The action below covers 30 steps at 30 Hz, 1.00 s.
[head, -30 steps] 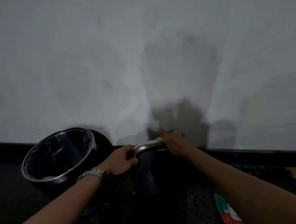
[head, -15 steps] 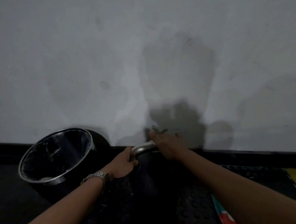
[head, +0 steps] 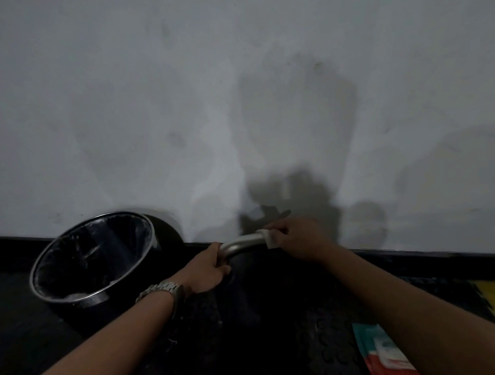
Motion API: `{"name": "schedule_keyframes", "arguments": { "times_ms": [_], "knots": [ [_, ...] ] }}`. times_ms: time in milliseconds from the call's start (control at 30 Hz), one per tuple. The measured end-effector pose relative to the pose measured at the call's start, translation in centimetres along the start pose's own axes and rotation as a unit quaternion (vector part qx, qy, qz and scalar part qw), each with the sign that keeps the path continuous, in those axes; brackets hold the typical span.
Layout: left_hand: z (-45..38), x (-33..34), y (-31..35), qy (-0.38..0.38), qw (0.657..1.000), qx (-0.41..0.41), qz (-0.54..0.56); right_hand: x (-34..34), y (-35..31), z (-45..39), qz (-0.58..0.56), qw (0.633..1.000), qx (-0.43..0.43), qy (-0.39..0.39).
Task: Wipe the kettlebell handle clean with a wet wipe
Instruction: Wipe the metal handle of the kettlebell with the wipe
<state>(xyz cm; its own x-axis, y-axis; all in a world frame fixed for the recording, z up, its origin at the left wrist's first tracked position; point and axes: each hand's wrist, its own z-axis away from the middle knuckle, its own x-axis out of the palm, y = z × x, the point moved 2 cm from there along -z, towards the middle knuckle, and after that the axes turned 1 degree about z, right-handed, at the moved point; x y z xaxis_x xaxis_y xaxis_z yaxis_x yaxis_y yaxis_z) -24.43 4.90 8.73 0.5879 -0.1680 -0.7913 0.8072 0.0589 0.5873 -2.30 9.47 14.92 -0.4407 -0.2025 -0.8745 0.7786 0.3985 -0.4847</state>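
1. Dark studded floor matting (head: 214, 356) is met by a pale, stained wall (head: 230, 83) above a black skirting strip.
2. The kettlebell handle (head: 241, 244), a curved tube of dull silver metal, is seen at the wall's foot; the black kettlebell body (head: 267, 279) below is barely distinguishable.
3. The left hand (head: 207, 269), with a metal wristwatch (head: 162, 289), is closed around the handle's left bend.
4. A white wet wipe (head: 268, 239) is pinched against the handle by the right hand (head: 301, 238).
5. A lined black bin (head: 92, 256) stands to the left; a red-and-teal wipes packet (head: 383, 355) lies at the lower right.

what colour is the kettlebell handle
Silver-grey metal handle, seen in the head view.
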Motion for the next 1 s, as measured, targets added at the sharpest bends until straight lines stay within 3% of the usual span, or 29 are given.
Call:
{"name": "schedule_keyframes", "arguments": {
  "times_ms": [300,467,700,1000],
  "knots": [
    [-0.2,-0.1,-0.2,0.006,1.000,0.004,-0.010,-0.7,1.1,0.0,-0.015,0.999,-0.002,-0.049],
    [-0.2,-0.2,0.2,0.003,1.000,0.004,-0.019,-0.8,1.7,0.2,-0.044,0.999,0.003,-0.032],
    [-0.2,-0.1,-0.2,0.012,1.000,0.004,-0.024,-0.9,2.5,0.9,0.026,0.999,-0.019,-0.032],
    [-0.3,0.0,-0.2,0.014,1.000,0.007,-0.025,0.6,3.8,0.3,0.016,1.000,-0.003,-0.016]
  ]
}}
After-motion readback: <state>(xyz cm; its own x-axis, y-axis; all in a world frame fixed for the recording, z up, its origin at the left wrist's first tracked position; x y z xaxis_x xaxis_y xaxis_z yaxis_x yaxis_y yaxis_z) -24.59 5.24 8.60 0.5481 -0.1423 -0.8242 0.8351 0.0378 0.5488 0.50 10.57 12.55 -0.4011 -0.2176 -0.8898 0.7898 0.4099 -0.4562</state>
